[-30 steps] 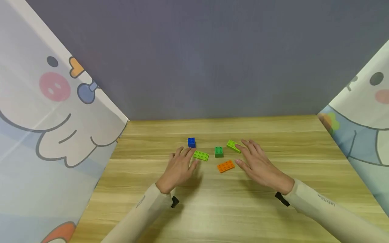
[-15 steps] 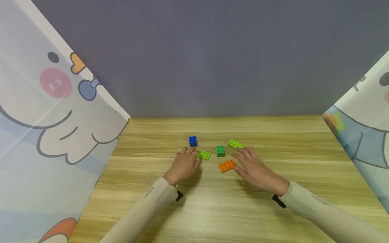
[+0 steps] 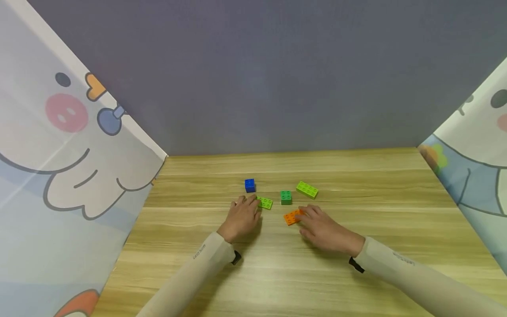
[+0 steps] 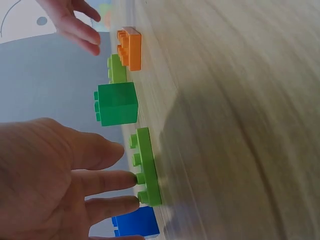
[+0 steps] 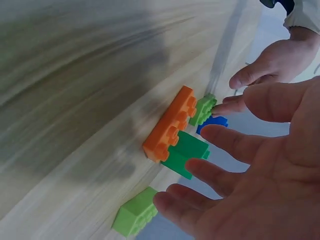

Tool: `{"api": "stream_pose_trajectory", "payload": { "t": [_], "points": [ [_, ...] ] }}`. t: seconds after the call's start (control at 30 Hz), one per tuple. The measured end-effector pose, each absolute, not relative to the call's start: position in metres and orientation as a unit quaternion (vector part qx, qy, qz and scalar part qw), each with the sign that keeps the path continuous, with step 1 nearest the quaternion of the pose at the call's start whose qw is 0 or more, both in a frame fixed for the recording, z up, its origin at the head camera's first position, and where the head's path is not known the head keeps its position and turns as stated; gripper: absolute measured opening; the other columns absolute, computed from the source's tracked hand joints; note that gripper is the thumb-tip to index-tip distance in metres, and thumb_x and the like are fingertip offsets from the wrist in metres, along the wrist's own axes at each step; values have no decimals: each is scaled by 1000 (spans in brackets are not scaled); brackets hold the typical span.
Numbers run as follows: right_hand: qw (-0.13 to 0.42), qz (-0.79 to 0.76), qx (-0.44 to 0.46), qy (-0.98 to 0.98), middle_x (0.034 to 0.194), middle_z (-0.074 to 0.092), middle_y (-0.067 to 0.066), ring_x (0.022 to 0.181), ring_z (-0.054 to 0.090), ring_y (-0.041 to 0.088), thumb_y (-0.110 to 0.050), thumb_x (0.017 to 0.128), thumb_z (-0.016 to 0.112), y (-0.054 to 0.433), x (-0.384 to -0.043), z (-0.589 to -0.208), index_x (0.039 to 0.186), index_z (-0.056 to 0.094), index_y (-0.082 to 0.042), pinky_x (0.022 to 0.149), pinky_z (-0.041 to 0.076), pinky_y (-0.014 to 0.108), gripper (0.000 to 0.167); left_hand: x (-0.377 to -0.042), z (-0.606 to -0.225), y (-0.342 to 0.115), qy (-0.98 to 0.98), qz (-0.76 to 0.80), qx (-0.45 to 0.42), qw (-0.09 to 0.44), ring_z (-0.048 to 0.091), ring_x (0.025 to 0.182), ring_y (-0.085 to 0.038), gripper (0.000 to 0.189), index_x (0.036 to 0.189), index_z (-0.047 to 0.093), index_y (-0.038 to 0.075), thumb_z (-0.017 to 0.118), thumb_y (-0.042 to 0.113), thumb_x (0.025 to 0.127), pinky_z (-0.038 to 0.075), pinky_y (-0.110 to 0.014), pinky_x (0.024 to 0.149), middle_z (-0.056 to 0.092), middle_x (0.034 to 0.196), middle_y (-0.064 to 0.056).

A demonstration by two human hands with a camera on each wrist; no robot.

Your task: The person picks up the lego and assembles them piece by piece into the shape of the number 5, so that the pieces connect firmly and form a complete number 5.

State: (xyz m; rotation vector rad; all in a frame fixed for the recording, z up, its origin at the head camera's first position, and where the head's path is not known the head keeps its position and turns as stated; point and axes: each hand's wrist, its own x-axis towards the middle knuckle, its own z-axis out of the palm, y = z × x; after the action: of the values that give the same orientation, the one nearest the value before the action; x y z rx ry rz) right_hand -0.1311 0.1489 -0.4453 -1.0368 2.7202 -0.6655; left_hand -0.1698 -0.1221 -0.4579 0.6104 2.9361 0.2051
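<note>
My left hand (image 3: 240, 222) reaches over the left lime-green building brick (image 3: 266, 203), a flat eight-stud piece partly covered by the fingers. In the left wrist view, extended fingertips meet the studs of that lime brick (image 4: 147, 167); nothing is gripped. My right hand (image 3: 326, 229) is above the right end of the flat orange brick (image 3: 290, 218). Its loosely bent fingers stand apart from the orange brick (image 5: 171, 125) in the right wrist view. Between the hands and slightly farther off lies a taller green brick (image 3: 286, 198).
A blue brick (image 3: 250, 186) sits beyond my left fingertips. The other lime-green brick (image 3: 307, 189) lies behind the right hand. Grey wall (image 3: 293, 79) closes off the back of the wooden table (image 3: 285, 281), and cartoon-printed panels (image 3: 79, 185) flank it.
My right hand has moved left and nearer, from the right lime brick to over the orange one. The left hand has shifted slightly right onto its lime brick. The bricks stay put.
</note>
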Motion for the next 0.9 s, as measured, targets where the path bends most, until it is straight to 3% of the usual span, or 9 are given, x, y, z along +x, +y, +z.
{"api": "stream_pose_trajectory", "payload": {
  "t": [0.9],
  "points": [
    [89, -199, -337, 916, 143, 33, 23, 129, 29, 43, -21, 96, 56, 154, -125, -462, 136, 47, 2, 100, 30, 59, 47, -154, -454, -124, 971, 63, 214, 82, 35, 129, -38, 38, 132, 54, 12, 48, 29, 99, 34, -58, 96, 42, 143, -10]
  ]
}}
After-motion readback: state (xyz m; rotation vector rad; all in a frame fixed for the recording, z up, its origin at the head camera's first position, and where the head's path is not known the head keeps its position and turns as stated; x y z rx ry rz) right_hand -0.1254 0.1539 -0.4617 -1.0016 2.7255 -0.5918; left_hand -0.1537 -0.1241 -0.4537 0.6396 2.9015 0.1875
